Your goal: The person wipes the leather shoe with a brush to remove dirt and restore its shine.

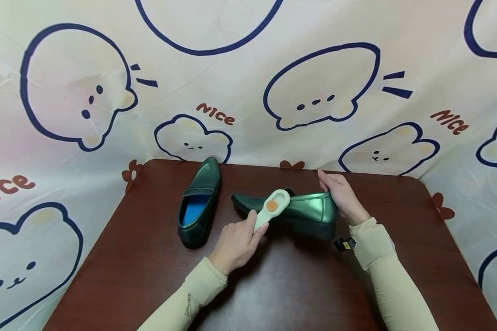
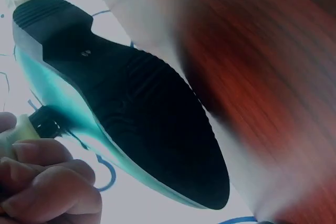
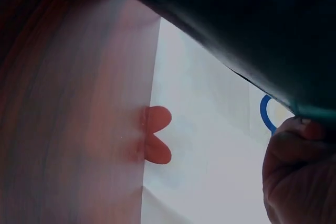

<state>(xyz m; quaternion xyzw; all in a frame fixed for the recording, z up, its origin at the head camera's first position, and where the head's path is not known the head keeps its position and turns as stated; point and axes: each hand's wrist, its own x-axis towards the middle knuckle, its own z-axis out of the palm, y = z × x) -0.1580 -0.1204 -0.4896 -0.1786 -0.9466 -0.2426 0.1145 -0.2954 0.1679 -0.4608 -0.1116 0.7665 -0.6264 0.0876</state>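
Note:
My left hand [image 1: 236, 243] grips the pale green handle of a small brush [image 1: 271, 207] with an orange round spot. Dark bristles [image 2: 46, 121] show at the brush's head in the left wrist view, against the shoe's upper. A shiny dark green loafer [image 1: 310, 211] lies crosswise in front of me, toe to the left, held at the back of its heel by my right hand [image 1: 343, 195]. Seen from the left wrist, its black ridged sole [image 2: 152, 114] faces the camera. In the right wrist view, the curled right fingers [image 3: 296, 153] meet the shoe's edge.
A matching green loafer [image 1: 205, 181] with a blue insole stands upright to the left, toe pointing away. Both shoes are over a dark brown wooden table [image 1: 149, 276]. Behind it hangs a pale cloth [image 1: 240, 82] with cartoon outlines, which also shows at both sides.

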